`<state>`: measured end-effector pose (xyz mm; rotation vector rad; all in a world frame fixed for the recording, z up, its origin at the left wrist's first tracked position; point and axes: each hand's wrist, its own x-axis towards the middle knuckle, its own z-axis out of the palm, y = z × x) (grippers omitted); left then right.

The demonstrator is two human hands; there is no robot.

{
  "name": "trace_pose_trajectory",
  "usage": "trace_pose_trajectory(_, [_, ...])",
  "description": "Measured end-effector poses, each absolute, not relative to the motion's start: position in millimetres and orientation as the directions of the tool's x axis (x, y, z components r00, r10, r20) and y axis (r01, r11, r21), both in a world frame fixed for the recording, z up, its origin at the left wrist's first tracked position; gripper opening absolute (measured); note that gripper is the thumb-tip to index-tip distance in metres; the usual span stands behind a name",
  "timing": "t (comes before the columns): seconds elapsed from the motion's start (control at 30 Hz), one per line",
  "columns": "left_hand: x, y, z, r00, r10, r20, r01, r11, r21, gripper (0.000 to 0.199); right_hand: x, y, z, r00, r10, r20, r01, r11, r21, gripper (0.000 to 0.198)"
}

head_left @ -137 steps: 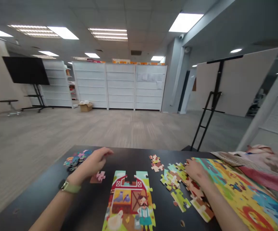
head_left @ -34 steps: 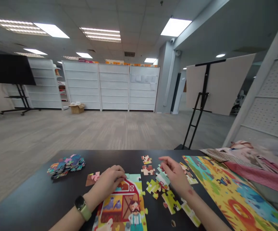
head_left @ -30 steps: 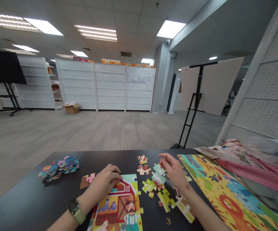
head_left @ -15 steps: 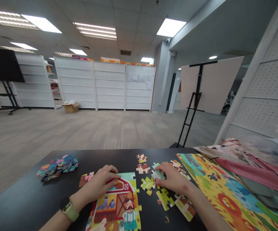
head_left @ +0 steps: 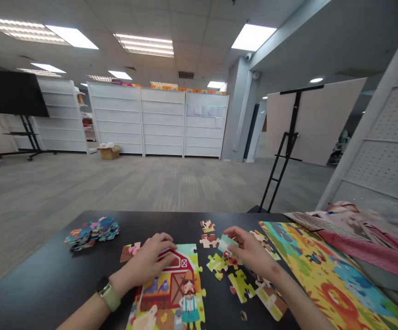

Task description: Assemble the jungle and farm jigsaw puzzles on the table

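Observation:
A partly joined jigsaw puzzle [head_left: 171, 288] with a red barn and a farmer lies on the black table in front of me. Across its upper left edge rests my left hand [head_left: 152, 257], fingers laid out over the surface and holding nothing. My right hand [head_left: 250, 250] pinches a light-blue puzzle piece [head_left: 225, 243] between thumb and fingers, just right of the joined part. Beneath and around it lie loose green pieces [head_left: 242, 284], and brown-and-white cow pieces [head_left: 208, 240] sit farther back. A pink-and-brown piece [head_left: 127, 253] lies behind my left wrist, partly covered.
A heap of blue and multicoloured puzzle pieces [head_left: 92, 233] lies at the table's back left. On the right is a yellow picture sheet with a lion [head_left: 336, 298], with cloth and bags [head_left: 357, 243] beside it. A small brown scrap [head_left: 243, 315] lies near the front.
My right hand now has the light-blue piece tilted up in its grasp; before, the piece lay lower under the fingers. My left hand stays on the puzzle. The view has swung slightly left.

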<state>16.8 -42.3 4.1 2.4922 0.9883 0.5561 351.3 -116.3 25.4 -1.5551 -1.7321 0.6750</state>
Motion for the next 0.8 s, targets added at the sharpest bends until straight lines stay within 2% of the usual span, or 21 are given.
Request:
trace_pose_trajectory(0.13, [25,-57,9,0.69,0.699,0.187,0.569,-0.684,0.456,0.07,329,-118,21,-0.128,0.985,0.118,0.495,0.167,-0.853,0.031])
trace_pose_trajectory(0.2, [28,-62,12,0.721,0.679,0.139,0.566,-0.693,0.447,0.08,316,-119,16,-0.167,0.983,0.081,0.464,0.151,-0.873,0.031])
trace_pose_trajectory(0.37, [28,-64,21,0.737,0.672,0.066,0.575,-0.676,0.461,0.071,314,-118,11,-0.139,0.988,0.061,0.575,0.131,-0.808,0.016])
trace_pose_trajectory(0.57, [17,-64,25,0.755,0.654,0.053,0.554,-0.679,0.482,0.07,339,-115,17,-0.064,0.988,0.137,0.655,0.145,-0.742,0.021])
trace_pose_trajectory(0.67, [16,-68,30,0.767,0.642,0.019,0.557,-0.679,0.478,0.071,325,-113,15,-0.099,0.981,0.169,0.629,0.193,-0.753,0.022])
trace_pose_trajectory(0.8, [23,-76,37,0.827,0.562,0.019,0.485,-0.73,0.482,0.072,296,-114,11,-0.216,0.953,0.212,0.623,0.302,-0.721,0.02])
